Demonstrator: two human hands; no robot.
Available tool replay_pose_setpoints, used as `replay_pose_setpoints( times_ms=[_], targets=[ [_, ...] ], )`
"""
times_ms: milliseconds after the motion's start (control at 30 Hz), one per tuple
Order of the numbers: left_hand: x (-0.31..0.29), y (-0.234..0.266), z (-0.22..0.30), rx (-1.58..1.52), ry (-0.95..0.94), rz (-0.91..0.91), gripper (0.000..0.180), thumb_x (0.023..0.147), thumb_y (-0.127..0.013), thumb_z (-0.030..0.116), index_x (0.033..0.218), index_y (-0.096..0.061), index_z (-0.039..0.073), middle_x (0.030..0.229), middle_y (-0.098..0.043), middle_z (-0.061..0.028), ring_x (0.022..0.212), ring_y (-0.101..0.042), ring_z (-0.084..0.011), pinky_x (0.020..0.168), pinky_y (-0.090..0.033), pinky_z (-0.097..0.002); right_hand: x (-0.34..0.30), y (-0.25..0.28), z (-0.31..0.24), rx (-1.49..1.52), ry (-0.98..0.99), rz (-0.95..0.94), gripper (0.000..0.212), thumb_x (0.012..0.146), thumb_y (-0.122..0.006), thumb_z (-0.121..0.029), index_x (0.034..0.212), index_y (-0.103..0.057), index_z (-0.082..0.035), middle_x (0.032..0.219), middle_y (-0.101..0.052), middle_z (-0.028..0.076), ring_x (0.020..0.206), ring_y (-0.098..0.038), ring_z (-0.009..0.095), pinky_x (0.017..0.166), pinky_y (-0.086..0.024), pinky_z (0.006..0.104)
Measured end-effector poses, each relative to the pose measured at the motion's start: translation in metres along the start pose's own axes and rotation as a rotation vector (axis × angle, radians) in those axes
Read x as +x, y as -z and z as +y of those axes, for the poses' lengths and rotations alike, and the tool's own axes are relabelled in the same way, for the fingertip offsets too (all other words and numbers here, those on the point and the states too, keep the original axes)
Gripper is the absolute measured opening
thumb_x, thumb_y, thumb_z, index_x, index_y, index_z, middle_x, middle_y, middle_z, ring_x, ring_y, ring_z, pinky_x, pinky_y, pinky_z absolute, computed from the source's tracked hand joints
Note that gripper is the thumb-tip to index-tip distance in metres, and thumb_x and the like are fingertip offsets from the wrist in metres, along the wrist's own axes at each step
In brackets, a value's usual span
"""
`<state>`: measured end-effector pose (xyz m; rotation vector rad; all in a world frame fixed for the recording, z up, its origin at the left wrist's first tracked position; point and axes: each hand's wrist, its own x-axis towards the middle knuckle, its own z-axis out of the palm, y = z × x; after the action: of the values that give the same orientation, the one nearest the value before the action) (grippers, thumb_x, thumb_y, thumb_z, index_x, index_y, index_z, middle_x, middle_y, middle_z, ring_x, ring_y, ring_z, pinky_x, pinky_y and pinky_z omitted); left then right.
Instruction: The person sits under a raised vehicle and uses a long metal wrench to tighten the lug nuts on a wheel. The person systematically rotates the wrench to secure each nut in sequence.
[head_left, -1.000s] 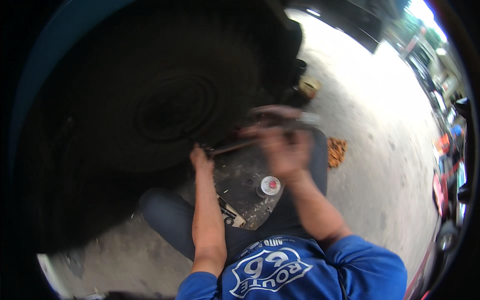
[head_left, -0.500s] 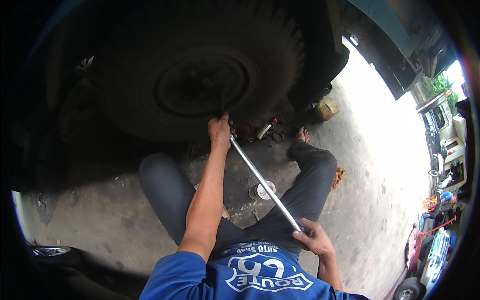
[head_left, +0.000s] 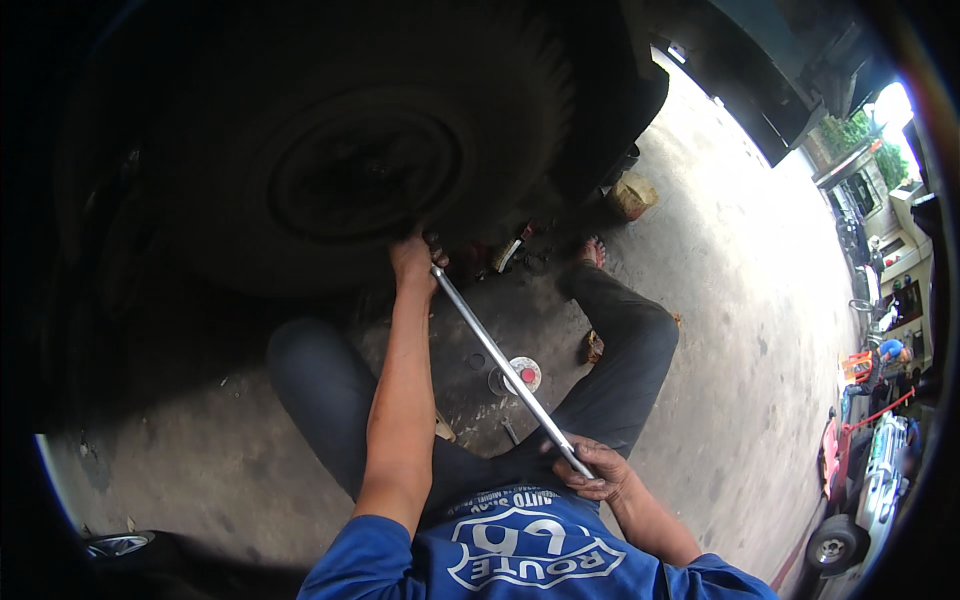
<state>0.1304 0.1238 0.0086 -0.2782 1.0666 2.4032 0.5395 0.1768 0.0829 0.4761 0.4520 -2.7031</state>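
A long silver metal bar (head_left: 515, 377) slants from the shadowed wheel (head_left: 365, 165) down toward my lap. My left hand (head_left: 412, 262) is closed around its far end, just below the wheel hub. How the bar joins the wheel is lost in the dark. Near my right thigh, my right hand (head_left: 597, 468) wraps its fingers over the bar's near end. Below the bar's middle, a round tin with a red centre (head_left: 527, 376) stands on the floor between my legs.
A brush-like tool (head_left: 512, 248) lies under the vehicle beside my right foot (head_left: 593, 252). Farther right sits a stained yellowish container (head_left: 632, 196). A brown rag (head_left: 594, 347) is by my right leg. Parked vehicles (head_left: 850, 540) and a person (head_left: 890, 350) appear at the far right.
My right hand has shifted left, and its fingers now curl over the bar's near end. The bar's far end and my left hand appear slightly lower and farther left; the whole view has shifted too.
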Motion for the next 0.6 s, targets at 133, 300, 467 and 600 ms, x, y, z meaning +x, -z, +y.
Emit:
replay_pose_setpoints(
  times_ms=[133, 300, 467, 600],
  targets=[
    [0.012, 0.017, -0.006, -0.755, 0.24, -0.578, 0.019, 0.101, -0.052, 0.02, 0.088, -0.056, 0.006, 0.066, -0.045, 0.0008, 0.043, -0.037, -0.0074, 0.038, -0.034, -0.023, 0.007, -0.003, 0.015, 0.009, -0.075, 0.032, 0.046, 0.102, -0.057, -0.028, 0.136, -0.044, -0.002, 0.07, -0.047, 0.006, 0.045, -0.044, 0.006, 0.032, -0.037, 0.02],
    [-0.005, -0.005, 0.0, -0.024, 0.157, -0.124, 0.028, 0.103, -0.051, 0.03, 0.09, -0.054, 0.006, 0.066, -0.048, -0.0011, 0.045, -0.043, -0.0097, 0.039, -0.039, -0.0245, 0.021, -0.044, 0.032, -1.626, 0.504, 0.557, 0.031, 0.101, -0.055, -0.02, 0.124, -0.046, -0.001, 0.073, -0.062, 0.024, 0.052, -0.062, 0.038, 0.047, -0.048, 0.0457],
    [-0.015, -0.011, 0.012, 0.258, 0.12, 0.064, 0.031, 0.103, -0.05, 0.035, 0.085, -0.052, 0.01, 0.065, -0.047, -0.0011, 0.046, -0.042, -0.0112, 0.038, -0.034, -0.0237, 0.029, -0.068, 0.05, -1.68, 0.211, 0.875, 0.026, 0.097, -0.059, -0.015, 0.115, -0.047, 0.0, 0.072, -0.061, 0.032, 0.075, -0.062, 0.052, 0.063, -0.048, 0.0561],
    [0.005, 0.022, -0.002, -0.76, 0.497, -0.564, 0.027, 0.098, -0.054, 0.029, 0.078, -0.046, 0.013, 0.06, -0.037, 0.0033, 0.044, -0.036, -0.0087, 0.037, -0.03, -0.0232, 0.025, -0.044, 0.044, -1.146, 0.304, 0.457, 0.029, 0.099, -0.06, -0.024, 0.115, -0.051, -0.001, 0.069, -0.059, 0.018, 0.056, -0.062, 0.033, 0.044, -0.048, 0.0399]
  ],
)
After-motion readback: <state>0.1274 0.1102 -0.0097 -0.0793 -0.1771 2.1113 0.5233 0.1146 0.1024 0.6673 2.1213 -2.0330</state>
